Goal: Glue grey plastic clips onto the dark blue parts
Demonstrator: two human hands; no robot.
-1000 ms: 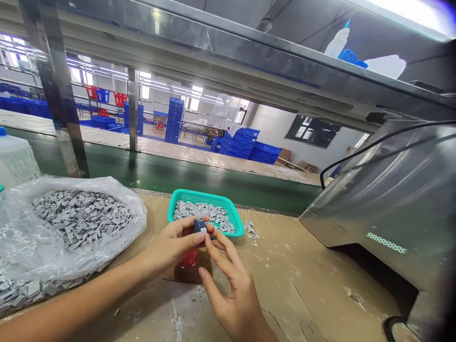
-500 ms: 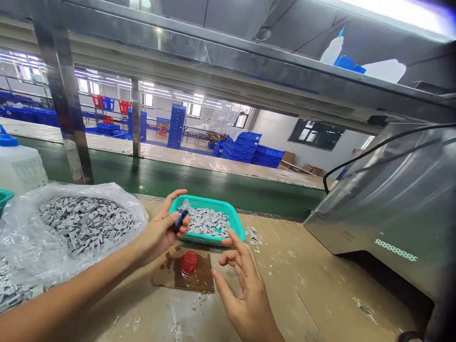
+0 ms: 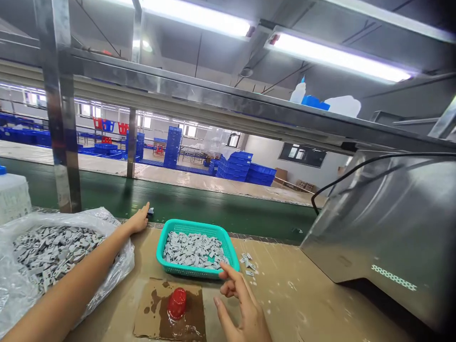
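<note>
My left hand reaches out over the near edge of the green conveyor belt, its visible fingers stretched out. Just right of those fingers is a small dark-blue and whitish plastic part; whether they still touch it is unclear. My right hand hovers by the front right corner of a turquoise basket, thumb and index finger apart, with nothing in it. Small grey plastic pieces lie in the basket. In front, a wet red cup-shaped piece stands on a soaked square of cardboard.
A clear plastic bag full of grey pieces lies at left, near a white jug. Several loose grey pieces lie right of the basket. A metal housing stands at right; a steel post and shelf rail frame the bench.
My left hand has moved from above the basket leftward and away to the belt, taking the dark-blue part there. My right hand stays near the basket. The view has tilted upward.
</note>
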